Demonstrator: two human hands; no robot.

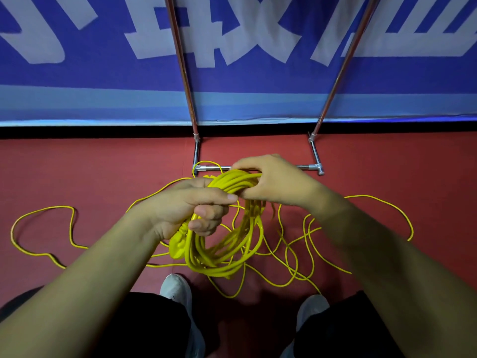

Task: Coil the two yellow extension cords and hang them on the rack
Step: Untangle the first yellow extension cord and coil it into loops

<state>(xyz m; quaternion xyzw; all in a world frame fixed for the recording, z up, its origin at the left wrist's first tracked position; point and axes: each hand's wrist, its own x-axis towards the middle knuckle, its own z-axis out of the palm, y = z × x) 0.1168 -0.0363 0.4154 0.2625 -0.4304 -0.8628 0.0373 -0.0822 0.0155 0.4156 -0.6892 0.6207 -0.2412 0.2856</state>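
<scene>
One wide-angle camera on the person's head looks forward and steeply down. The left hand [188, 205] and right hand [276, 182], with the cord [224, 244], sit near the lens at mid-frame. The floor [77, 171], shoes [175, 288] and rack [316, 161] lie farther off, and a banner [103, 73] runs across the top.

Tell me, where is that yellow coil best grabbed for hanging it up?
Grip the coil at its top, where the strands bunch together, coming from above. The left hand and right hand hold it there now, and the loops hang free below, so one grip likely gathers every turn.
</scene>
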